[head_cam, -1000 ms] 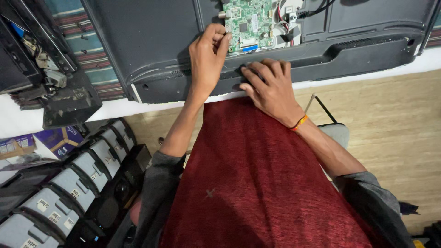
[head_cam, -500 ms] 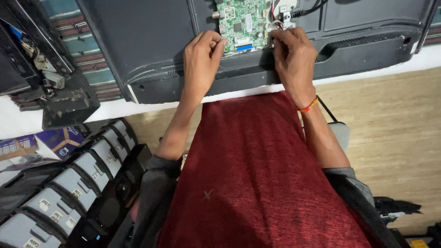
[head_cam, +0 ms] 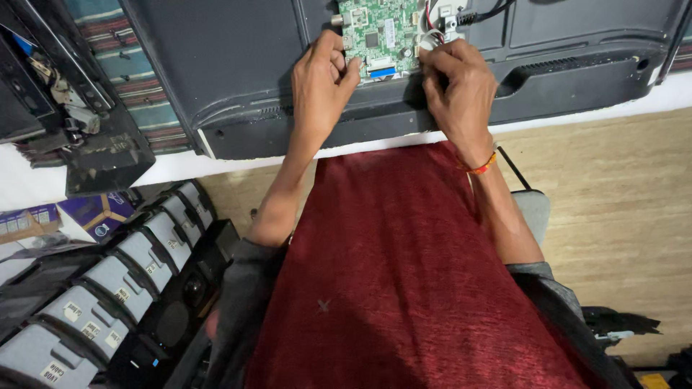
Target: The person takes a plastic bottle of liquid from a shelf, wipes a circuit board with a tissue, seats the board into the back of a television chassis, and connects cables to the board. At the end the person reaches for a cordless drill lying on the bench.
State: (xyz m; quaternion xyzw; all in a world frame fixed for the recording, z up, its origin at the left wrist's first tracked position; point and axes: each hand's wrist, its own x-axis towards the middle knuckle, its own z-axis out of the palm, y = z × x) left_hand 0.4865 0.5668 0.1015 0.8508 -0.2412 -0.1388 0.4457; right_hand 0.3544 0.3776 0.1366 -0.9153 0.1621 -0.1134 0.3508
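Cloth (head_cam: 411, 288), dark red and finely ribbed, covered my lap nearest the camera, and both forearms ran up from it toward the bench. To my left I saw a row of grey-topped black units (head_cam: 108, 288) stacked on the floor, and to my right bare wooden flooring (head_cam: 620, 194). Further out, my left hand (head_cam: 321, 79) was curled with its fingertips pinched on the left edge of the green circuit board (head_cam: 378, 36). My right hand (head_cam: 458, 90), with an orange band (head_cam: 479, 167) at the wrist, was bent over the board's lower right corner, its fingers pressing there just below the red and white wires (head_cam: 432, 25); I could not tell whether it gripped the board or only pressed on it. The board sat in the back of a dark grey monitor shell (head_cam: 238, 65) lying face down on a white bench (head_cam: 180, 167). At far left lay a black metal part (head_cam: 86, 144), well apart from both hands.
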